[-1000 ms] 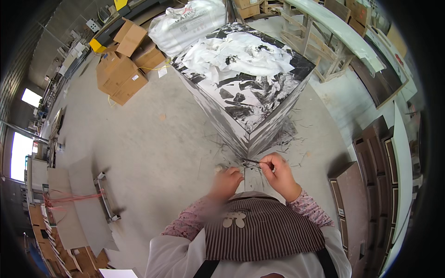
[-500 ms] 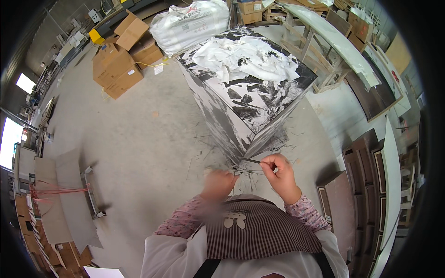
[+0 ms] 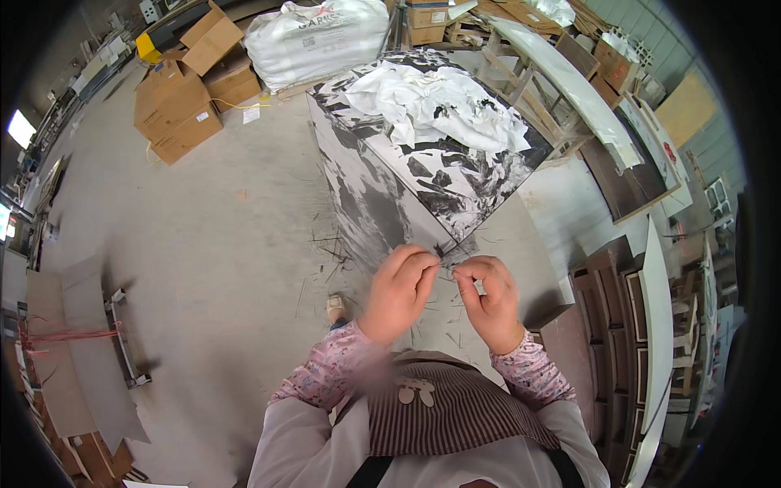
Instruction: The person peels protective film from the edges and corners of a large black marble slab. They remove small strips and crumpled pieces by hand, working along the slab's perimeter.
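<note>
Head view: shows a left hand (image 3: 400,294) just below the middle of the frame, bare and rounded, with fingers bent inward, and a right hand (image 3: 492,302) just beside, slightly to the right, curled likewise. Has the fingertips of each grip drawn close together and pointing toward the other hand, with only a narrow gap between the two hands. Cannot tell whether either grip clamps on something thin.

Just beyond the fingertips, extends toward the top of the frame as a tall box-shaped block (image 3: 366,175), hard-edged, streaked black, grey and white like marble, with the near corner toward the hands. Carries a heap of crumpled white sheeting (image 3: 439,106) on top, soft and deeply creased.

Below the block, shows thin dark slivers (image 3: 325,246) scattered over a smooth grey floor (image 3: 236,244). At upper left, shows creased brown cardboard boxes (image 3: 175,110); at top centre, a bulging white sack (image 3: 317,49). Toward the bottom edge, shows pink patterned sleeves (image 3: 329,364) and a brown-striped apron (image 3: 455,415).
</note>
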`<state>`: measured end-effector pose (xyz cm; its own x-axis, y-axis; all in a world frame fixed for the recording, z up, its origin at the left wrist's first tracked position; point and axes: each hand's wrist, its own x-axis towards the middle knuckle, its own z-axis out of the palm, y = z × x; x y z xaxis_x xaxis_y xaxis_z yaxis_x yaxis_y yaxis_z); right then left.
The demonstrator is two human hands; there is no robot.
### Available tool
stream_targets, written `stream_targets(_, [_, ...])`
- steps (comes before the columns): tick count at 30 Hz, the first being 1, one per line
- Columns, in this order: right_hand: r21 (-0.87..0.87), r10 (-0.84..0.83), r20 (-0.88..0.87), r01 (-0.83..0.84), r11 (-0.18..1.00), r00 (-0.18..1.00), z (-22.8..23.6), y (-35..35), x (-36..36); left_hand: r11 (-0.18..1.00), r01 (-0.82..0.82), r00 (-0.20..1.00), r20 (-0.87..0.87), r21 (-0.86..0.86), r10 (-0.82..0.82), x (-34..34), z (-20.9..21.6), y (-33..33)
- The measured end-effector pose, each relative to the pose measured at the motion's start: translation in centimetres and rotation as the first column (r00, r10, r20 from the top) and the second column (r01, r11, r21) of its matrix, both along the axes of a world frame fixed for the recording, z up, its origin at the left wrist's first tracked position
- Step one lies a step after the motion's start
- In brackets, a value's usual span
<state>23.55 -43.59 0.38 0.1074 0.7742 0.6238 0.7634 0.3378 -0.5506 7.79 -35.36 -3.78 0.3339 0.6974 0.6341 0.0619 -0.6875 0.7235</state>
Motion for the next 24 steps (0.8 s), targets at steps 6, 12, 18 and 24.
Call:
stream_targets(6, [-0.087,-0.077,0.026,0.079,0.993,0.997,1.9,0.3,0.2,0.995,-0.018,0.992,0.128,0.097,0.005,1.2,-0.1,1.8])
stream_targets(12, [-0.063,-0.1,0.118,0.108,0.992,0.988,2.8,1.1,-0.3,0.982,-0.042,0.988,0.155,0.184,0.013,2.1,0.0,3.2])
stream_targets(18, [-0.046,-0.11,0.173,0.12,0.992,0.979,2.1,1.1,0.2,0.947,-0.076,0.981,0.192,0.311,0.015,2.7,-0.2,3.6])
stream_targets(24, [-0.006,-0.057,0.282,0.061,0.998,0.958,0.5,2.0,0.7,0.923,-0.097,0.989,0.142,0.373,0.047,2.4,-2.5,3.8])
